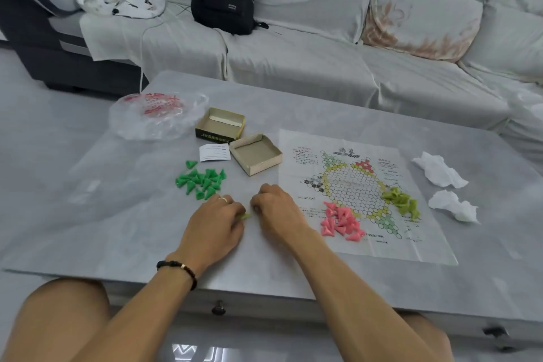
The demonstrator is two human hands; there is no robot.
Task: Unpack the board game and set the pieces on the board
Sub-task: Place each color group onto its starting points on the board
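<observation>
A paper game board [346, 185] with a hexagon grid lies flat on the grey table [264, 103], right of centre. A heap of pink cone pieces [340, 220] sits on its lower part and a heap of olive-green cones [402, 201] on its right side. Dark green cones [202, 181] lie in a loose pile on the table to the left. My left hand [217, 223] and my right hand [274, 209] meet just left of the board, fingers curled; a light green piece [245, 216] shows between them at my left fingertips. What my right hand holds is hidden.
Two open box halves [220, 126] [255, 154] and a white leaflet [214, 153] lie behind the hands. A clear plastic bag [155, 114] sits at the back left, crumpled tissues [440, 170] at the right. A sofa with a black bag [223, 7] stands beyond the table.
</observation>
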